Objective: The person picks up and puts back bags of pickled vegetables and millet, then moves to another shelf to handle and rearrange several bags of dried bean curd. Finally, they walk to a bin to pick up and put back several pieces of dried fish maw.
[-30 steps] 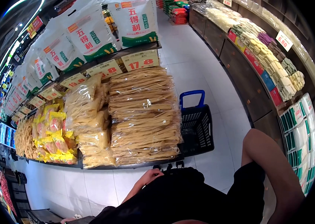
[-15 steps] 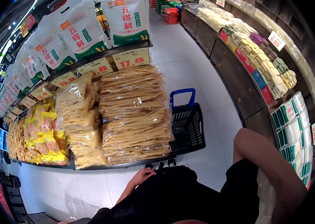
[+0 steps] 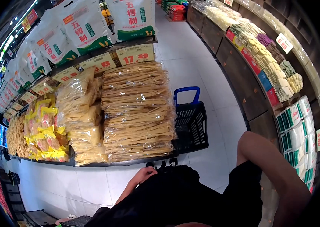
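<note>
My left hand (image 3: pixel 145 175) is low in front of my body, against the black shirt (image 3: pixel 167 193). Its fingers are curled in; what they hold, if anything, is hidden. My right arm (image 3: pixel 270 162) is bent, with the elbow out to the side, and the right hand lies outside the view. Ahead of me is a display of long dried tofu sticks (image 3: pixel 137 109) in clear plastic. To their left are bags of pale dried sheets (image 3: pixel 78 109) and yellow packets (image 3: pixel 48 132). A black shopping basket (image 3: pixel 192 125) with a blue handle (image 3: pixel 187 96) stands beside the display's right end.
White flour bags (image 3: pixel 86 26) line the shelf above price cards (image 3: pixel 135 54). Along the right run dark shelves with bundled noodles (image 3: pixel 270 64) and white-green packs (image 3: pixel 296 136). Tiled floor (image 3: pixel 205 75) forms the aisle between. Part of a dark basket (image 3: pixel 76 221) shows at the lower left.
The view has shifted a little, so the tofu sticks and flour bags sit slightly higher. More of the dark basket shows at the lower left. My left hand stays by the shirt.
</note>
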`<move>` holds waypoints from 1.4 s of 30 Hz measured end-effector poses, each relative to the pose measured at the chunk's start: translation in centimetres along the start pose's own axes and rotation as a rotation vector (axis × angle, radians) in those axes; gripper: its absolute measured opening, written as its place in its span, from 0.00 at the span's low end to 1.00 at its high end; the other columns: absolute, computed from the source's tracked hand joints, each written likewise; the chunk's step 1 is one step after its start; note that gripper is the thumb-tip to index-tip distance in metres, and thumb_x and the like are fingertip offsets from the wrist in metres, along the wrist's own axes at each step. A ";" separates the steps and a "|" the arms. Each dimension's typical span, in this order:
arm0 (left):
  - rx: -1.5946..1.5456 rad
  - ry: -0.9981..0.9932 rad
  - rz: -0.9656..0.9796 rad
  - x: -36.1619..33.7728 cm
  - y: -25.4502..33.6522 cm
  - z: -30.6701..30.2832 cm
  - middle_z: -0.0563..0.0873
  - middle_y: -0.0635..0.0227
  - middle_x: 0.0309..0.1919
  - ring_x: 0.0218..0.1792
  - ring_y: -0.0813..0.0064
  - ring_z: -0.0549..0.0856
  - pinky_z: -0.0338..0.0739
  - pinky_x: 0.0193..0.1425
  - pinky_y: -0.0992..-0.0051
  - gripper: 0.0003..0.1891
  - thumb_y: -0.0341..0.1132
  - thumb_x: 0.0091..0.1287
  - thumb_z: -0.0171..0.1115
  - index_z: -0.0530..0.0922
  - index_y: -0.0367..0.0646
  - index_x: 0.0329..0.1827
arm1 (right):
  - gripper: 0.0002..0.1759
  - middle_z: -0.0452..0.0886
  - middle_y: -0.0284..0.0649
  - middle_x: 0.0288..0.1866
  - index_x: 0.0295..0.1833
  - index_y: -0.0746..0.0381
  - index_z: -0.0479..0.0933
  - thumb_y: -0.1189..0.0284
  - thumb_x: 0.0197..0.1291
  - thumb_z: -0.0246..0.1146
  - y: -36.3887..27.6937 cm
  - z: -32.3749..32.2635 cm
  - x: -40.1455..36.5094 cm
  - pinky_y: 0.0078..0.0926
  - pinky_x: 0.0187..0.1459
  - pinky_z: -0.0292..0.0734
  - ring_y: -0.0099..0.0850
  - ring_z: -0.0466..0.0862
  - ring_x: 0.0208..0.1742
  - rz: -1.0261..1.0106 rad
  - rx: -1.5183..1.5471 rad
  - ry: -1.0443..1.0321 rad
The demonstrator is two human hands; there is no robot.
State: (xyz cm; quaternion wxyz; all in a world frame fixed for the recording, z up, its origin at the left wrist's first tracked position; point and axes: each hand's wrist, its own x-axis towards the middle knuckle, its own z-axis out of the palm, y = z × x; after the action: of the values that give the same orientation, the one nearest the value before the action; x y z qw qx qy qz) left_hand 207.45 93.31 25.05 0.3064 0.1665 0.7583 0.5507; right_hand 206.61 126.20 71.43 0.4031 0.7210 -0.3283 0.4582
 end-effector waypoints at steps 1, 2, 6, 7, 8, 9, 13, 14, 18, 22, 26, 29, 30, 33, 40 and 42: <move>-0.005 0.006 0.002 0.0 -0.2 0.0 0.84 0.62 0.40 0.42 0.67 0.84 0.79 0.48 0.72 0.08 0.32 0.69 0.63 0.84 0.37 0.45 | 0.10 0.84 0.36 0.50 0.47 0.65 0.80 0.71 0.65 0.61 0.8 0.3 -0.2 0.28 0.62 0.76 0.27 0.83 0.53 0.010 0.044 0.012; -0.014 0.008 -0.005 0.0 -0.4 0.1 0.84 0.62 0.40 0.42 0.67 0.84 0.79 0.48 0.72 0.08 0.32 0.69 0.63 0.84 0.37 0.45 | 0.10 0.84 0.36 0.50 0.47 0.65 0.80 0.71 0.65 0.61 1.3 0.4 -0.3 0.28 0.62 0.76 0.27 0.83 0.53 0.012 0.053 0.010; -0.049 0.009 -0.007 -0.2 -0.3 0.3 0.84 0.62 0.39 0.42 0.67 0.84 0.79 0.49 0.72 0.09 0.32 0.70 0.62 0.84 0.36 0.46 | 0.08 0.82 0.39 0.47 0.44 0.66 0.79 0.74 0.61 0.62 2.2 0.4 -0.6 0.28 0.60 0.77 0.28 0.83 0.51 0.044 0.278 -0.029; -0.050 0.019 -0.012 -0.3 -0.2 0.3 0.84 0.62 0.39 0.42 0.67 0.84 0.79 0.49 0.72 0.09 0.32 0.70 0.62 0.84 0.36 0.46 | 0.09 0.82 0.39 0.48 0.45 0.66 0.80 0.74 0.62 0.61 1.9 0.1 -0.6 0.28 0.60 0.78 0.29 0.82 0.52 0.022 0.200 -0.054; -0.044 0.021 -0.001 -0.4 -0.2 0.3 0.84 0.62 0.39 0.42 0.67 0.84 0.78 0.49 0.72 0.09 0.32 0.70 0.62 0.84 0.36 0.46 | 0.10 0.82 0.40 0.50 0.47 0.66 0.80 0.73 0.63 0.61 1.7 0.0 -0.6 0.28 0.60 0.78 0.29 0.82 0.52 0.002 0.119 -0.078; -0.040 0.020 0.009 -0.5 -0.3 0.4 0.84 0.62 0.39 0.42 0.67 0.84 0.78 0.49 0.72 0.09 0.32 0.70 0.61 0.84 0.36 0.46 | 0.10 0.82 0.40 0.50 0.47 0.66 0.80 0.73 0.63 0.61 1.7 0.0 -0.7 0.28 0.60 0.78 0.29 0.82 0.52 0.002 0.124 -0.073; -0.026 0.026 0.007 -0.5 -0.4 0.6 0.84 0.61 0.39 0.42 0.67 0.84 0.78 0.49 0.72 0.08 0.31 0.71 0.61 0.84 0.36 0.46 | 0.12 0.80 0.39 0.55 0.51 0.65 0.79 0.71 0.66 0.59 1.6 -0.2 -1.0 0.28 0.62 0.76 0.28 0.81 0.54 -0.040 0.060 0.013; -0.030 0.028 0.008 -0.6 -0.2 0.5 0.84 0.61 0.39 0.42 0.67 0.84 0.78 0.49 0.72 0.08 0.32 0.71 0.61 0.84 0.36 0.46 | 0.13 0.80 0.39 0.56 0.53 0.64 0.79 0.71 0.67 0.58 1.6 -0.3 -1.0 0.27 0.63 0.76 0.28 0.81 0.54 -0.021 0.053 -0.003; -0.037 0.049 0.007 -0.8 0.1 0.8 0.84 0.61 0.39 0.41 0.66 0.84 0.78 0.48 0.72 0.09 0.32 0.71 0.61 0.84 0.36 0.46 | 0.14 0.80 0.40 0.56 0.53 0.64 0.79 0.70 0.67 0.57 2.1 -0.4 -1.4 0.27 0.63 0.76 0.29 0.81 0.54 -0.020 0.051 -0.046; -0.005 0.061 0.013 -0.9 -0.5 0.9 0.84 0.60 0.38 0.41 0.66 0.84 0.78 0.47 0.72 0.08 0.31 0.70 0.61 0.84 0.36 0.46 | 0.14 0.80 0.40 0.56 0.55 0.64 0.78 0.70 0.67 0.57 1.5 -1.0 -1.5 0.28 0.64 0.76 0.29 0.81 0.54 -0.028 -0.038 -0.083; -0.017 0.077 0.011 -0.9 -0.7 1.0 0.84 0.60 0.38 0.40 0.66 0.83 0.78 0.47 0.72 0.08 0.31 0.70 0.61 0.84 0.37 0.46 | 0.14 0.80 0.41 0.56 0.54 0.64 0.78 0.69 0.67 0.58 1.7 -0.9 -1.9 0.29 0.64 0.75 0.29 0.82 0.54 -0.002 -0.071 -0.081; -0.021 0.088 0.010 -1.0 -0.5 1.0 0.84 0.60 0.37 0.40 0.66 0.83 0.77 0.47 0.72 0.08 0.32 0.70 0.62 0.84 0.37 0.45 | 0.14 0.81 0.40 0.55 0.53 0.64 0.79 0.69 0.67 0.58 -2.6 -4.4 -0.8 0.29 0.64 0.75 0.28 0.82 0.53 0.008 -0.017 -0.097; -0.026 0.100 -0.002 -0.9 -0.5 1.0 0.84 0.61 0.36 0.39 0.67 0.83 0.75 0.47 0.72 0.08 0.32 0.69 0.63 0.84 0.37 0.44 | 0.14 0.81 0.40 0.55 0.53 0.64 0.79 0.69 0.67 0.58 -2.5 -4.3 -1.1 0.29 0.64 0.75 0.28 0.82 0.53 0.007 -0.015 -0.101; -0.026 0.078 0.005 -0.8 -0.9 1.0 0.83 0.60 0.37 0.40 0.66 0.83 0.77 0.46 0.72 0.09 0.33 0.70 0.62 0.84 0.37 0.45 | 0.14 0.82 0.39 0.54 0.52 0.64 0.80 0.68 0.67 0.58 -0.2 -2.0 -2.1 0.28 0.64 0.75 0.28 0.83 0.53 -0.131 -0.136 0.087; -0.062 0.073 -0.013 -0.8 -0.4 0.9 0.83 0.61 0.36 0.38 0.68 0.83 0.77 0.45 0.73 0.09 0.33 0.70 0.63 0.84 0.37 0.45 | 0.12 0.82 0.36 0.52 0.50 0.60 0.79 0.68 0.66 0.58 3.1 -1.3 -2.4 0.25 0.62 0.76 0.28 0.83 0.51 0.009 0.087 -0.083; -0.014 0.104 0.006 -0.8 0.0 0.8 0.83 0.63 0.36 0.37 0.71 0.83 0.77 0.45 0.73 0.08 0.33 0.69 0.63 0.85 0.37 0.44 | 0.11 0.83 0.36 0.51 0.51 0.54 0.80 0.67 0.64 0.60 3.6 -3.0 -4.0 0.24 0.61 0.76 0.28 0.83 0.52 0.074 0.196 -0.149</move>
State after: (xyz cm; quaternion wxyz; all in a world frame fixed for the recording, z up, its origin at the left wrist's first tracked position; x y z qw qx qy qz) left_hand 208.59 93.35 25.08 0.2662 0.1379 0.7687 0.5651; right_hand 200.92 127.58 69.49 0.2879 0.7763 -0.3377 0.4477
